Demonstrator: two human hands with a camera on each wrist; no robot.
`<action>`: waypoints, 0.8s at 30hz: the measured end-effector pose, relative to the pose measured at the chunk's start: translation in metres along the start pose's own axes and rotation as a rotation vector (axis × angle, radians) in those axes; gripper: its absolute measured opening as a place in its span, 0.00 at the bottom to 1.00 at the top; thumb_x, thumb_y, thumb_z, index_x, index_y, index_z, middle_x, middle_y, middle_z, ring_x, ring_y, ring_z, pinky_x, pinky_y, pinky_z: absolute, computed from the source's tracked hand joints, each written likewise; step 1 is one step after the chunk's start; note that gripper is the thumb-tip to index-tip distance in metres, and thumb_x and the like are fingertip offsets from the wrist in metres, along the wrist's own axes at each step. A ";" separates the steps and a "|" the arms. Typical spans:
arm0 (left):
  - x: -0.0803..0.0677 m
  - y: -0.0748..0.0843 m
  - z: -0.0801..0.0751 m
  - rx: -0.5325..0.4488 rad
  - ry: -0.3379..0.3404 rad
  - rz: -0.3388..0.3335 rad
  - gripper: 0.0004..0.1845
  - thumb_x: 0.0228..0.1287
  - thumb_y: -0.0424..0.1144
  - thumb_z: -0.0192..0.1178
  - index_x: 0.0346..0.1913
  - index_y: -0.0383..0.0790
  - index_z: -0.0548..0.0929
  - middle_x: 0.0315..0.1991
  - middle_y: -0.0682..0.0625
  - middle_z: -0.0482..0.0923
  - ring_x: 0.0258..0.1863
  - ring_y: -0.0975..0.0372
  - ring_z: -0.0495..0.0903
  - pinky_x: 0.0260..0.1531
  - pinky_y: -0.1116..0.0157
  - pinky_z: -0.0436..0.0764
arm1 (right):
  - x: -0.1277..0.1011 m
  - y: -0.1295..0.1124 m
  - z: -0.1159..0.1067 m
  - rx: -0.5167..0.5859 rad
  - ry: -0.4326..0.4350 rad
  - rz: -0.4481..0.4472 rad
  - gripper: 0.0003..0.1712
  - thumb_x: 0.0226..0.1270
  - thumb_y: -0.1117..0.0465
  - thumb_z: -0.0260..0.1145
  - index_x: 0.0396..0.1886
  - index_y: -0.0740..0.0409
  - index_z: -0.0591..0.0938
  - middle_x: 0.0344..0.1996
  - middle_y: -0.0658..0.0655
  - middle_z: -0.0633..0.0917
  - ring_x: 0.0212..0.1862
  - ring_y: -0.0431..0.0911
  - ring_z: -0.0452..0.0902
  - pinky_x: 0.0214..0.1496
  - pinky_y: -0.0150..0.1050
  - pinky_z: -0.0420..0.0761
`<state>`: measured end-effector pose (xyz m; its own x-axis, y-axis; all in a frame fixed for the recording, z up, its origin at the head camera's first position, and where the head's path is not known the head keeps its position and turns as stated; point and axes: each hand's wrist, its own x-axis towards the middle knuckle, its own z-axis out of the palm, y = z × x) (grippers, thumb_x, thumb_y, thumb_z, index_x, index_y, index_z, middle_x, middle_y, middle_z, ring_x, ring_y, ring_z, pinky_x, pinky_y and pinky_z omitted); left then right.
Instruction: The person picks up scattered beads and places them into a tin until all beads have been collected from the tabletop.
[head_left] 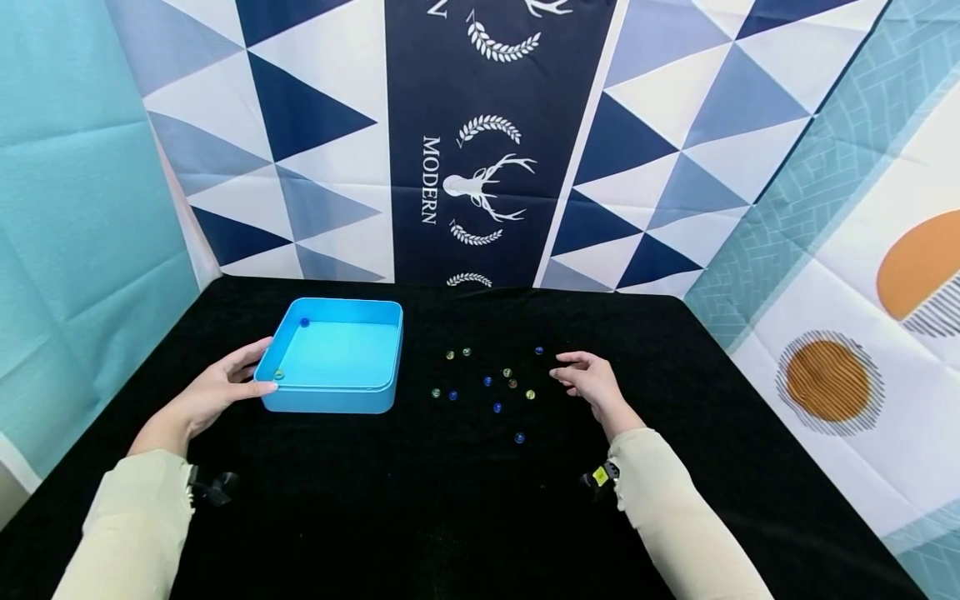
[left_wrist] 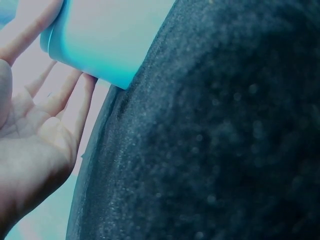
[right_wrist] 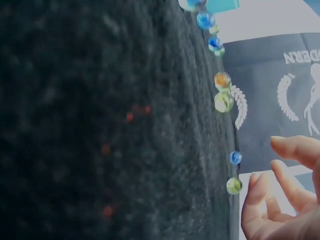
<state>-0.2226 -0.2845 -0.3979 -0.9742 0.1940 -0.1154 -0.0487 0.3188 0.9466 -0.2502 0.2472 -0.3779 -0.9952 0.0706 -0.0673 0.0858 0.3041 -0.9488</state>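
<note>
A light-blue open box (head_left: 330,400) stands on the left of the black table. My left hand (head_left: 206,396) holds it by its near left corner, thumb at the front rim and fingers along the left wall. Inside the box lie a dark blue marble (head_left: 304,322) and a yellow-green marble (head_left: 279,374). My right hand (head_left: 592,385) hovers right of the scattered marbles with nothing in its loosely bent fingers. Nearest to it are a blue marble (head_left: 539,351) and a yellow-green marble (head_left: 530,394). In the right wrist view, its fingertips are apart from the green marble (right_wrist: 234,186).
Several more marbles, such as a brown one (head_left: 513,383) and a blue one (head_left: 520,437), lie between the box and my right hand. A black cloth (head_left: 450,508) covers the table. Patterned fabric (head_left: 487,167) hangs behind and at both sides.
</note>
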 end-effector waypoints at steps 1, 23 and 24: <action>0.000 0.000 0.000 0.000 0.002 0.000 0.48 0.60 0.43 0.64 0.74 0.40 0.43 0.72 0.36 0.42 0.66 0.41 0.48 0.59 0.39 0.52 | 0.002 0.001 -0.001 -0.024 -0.005 0.021 0.24 0.56 0.68 0.67 0.53 0.73 0.74 0.26 0.49 0.78 0.26 0.38 0.72 0.26 0.29 0.75; 0.001 -0.002 0.000 0.000 0.013 -0.007 0.48 0.59 0.43 0.64 0.74 0.39 0.44 0.72 0.36 0.41 0.66 0.40 0.48 0.60 0.39 0.51 | 0.024 0.021 -0.013 -0.201 -0.064 0.106 0.20 0.56 0.71 0.66 0.50 0.73 0.78 0.33 0.53 0.84 0.23 0.37 0.72 0.26 0.28 0.74; 0.001 -0.002 0.000 0.001 0.013 -0.007 0.48 0.59 0.44 0.64 0.74 0.39 0.44 0.72 0.36 0.41 0.66 0.40 0.48 0.60 0.39 0.51 | 0.024 0.021 -0.012 -0.209 -0.071 0.106 0.20 0.56 0.71 0.66 0.50 0.73 0.78 0.33 0.53 0.84 0.23 0.37 0.72 0.26 0.28 0.74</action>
<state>-0.2234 -0.2851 -0.3997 -0.9766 0.1795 -0.1182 -0.0554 0.3213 0.9453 -0.2716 0.2670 -0.3953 -0.9804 0.0478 -0.1913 0.1900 0.4887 -0.8515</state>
